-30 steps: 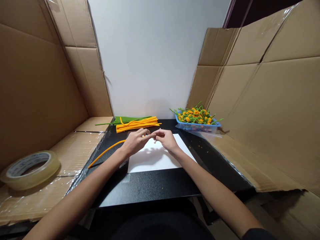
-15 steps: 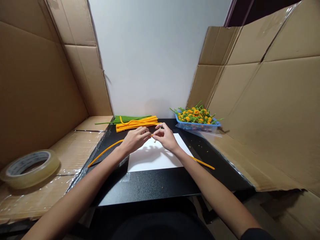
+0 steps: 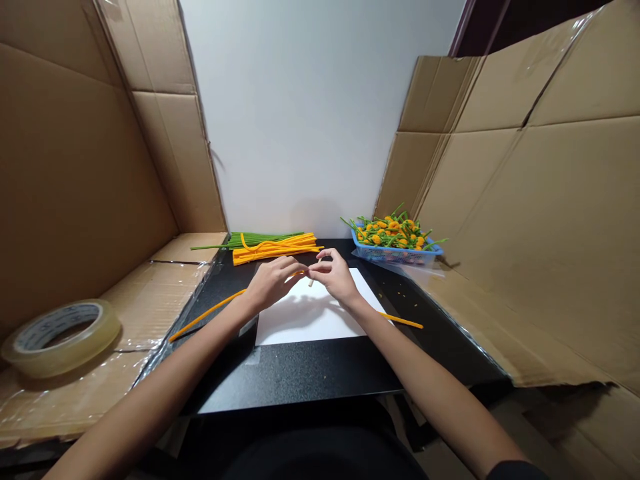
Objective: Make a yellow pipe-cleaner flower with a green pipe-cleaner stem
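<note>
Over the white sheet of paper, my left hand and my right hand meet at the fingertips. My left hand is closed in a pinch on an orange pipe cleaner, whose long end slants out to the left. Another orange length sticks out past my right wrist; whether it is the same pipe cleaner is hidden. The fingers of my right hand pinch at the meeting point, and a thin pale stick shows beneath them. Exactly what lies between the fingertips is too small to see.
Bundles of green pipe cleaners and orange pipe cleaners lie at the back of the black table. A blue basket of orange-and-green pieces stands back right. A tape roll rests left on cardboard. Cardboard walls flank both sides.
The left end of the pipe cleaner has swung slightly lower and straighter, and the right end has drawn in a little. My fingertips have come closer together.
</note>
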